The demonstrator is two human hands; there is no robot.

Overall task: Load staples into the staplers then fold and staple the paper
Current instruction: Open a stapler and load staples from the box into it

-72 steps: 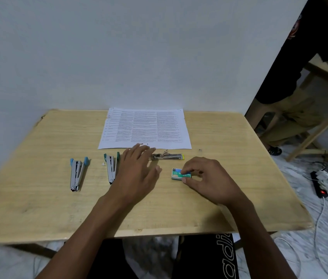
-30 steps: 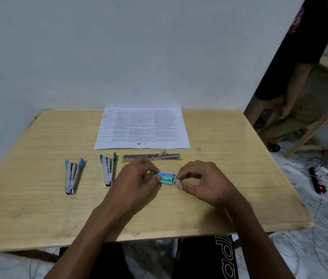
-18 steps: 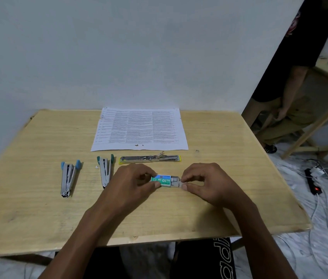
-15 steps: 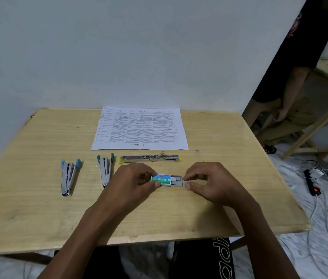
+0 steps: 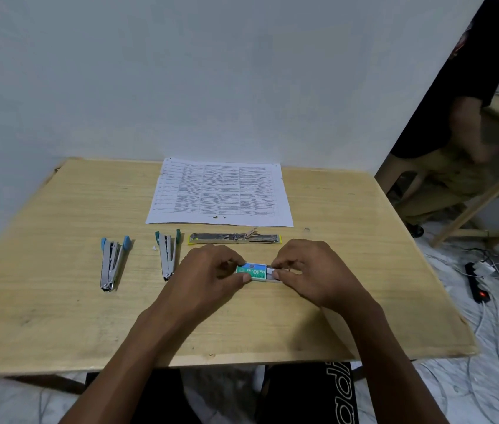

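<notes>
Head cam: our L hand pinches the staple box, our R hand pinches its inner tray, part-way out, at table centre, near the yellow stapler

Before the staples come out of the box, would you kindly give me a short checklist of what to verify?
1. Left hand holds the staple box: ok.
2. Right hand pinches the inner tray, partly slid out: ok.
3. Staples in the tray: cannot tell.
4. Yellow stapler lies opened flat for loading: ok.
5. Blue stapler and green stapler opened for loading: cannot tell.
6. Paper lies flat, apart from the hands: ok.
</notes>
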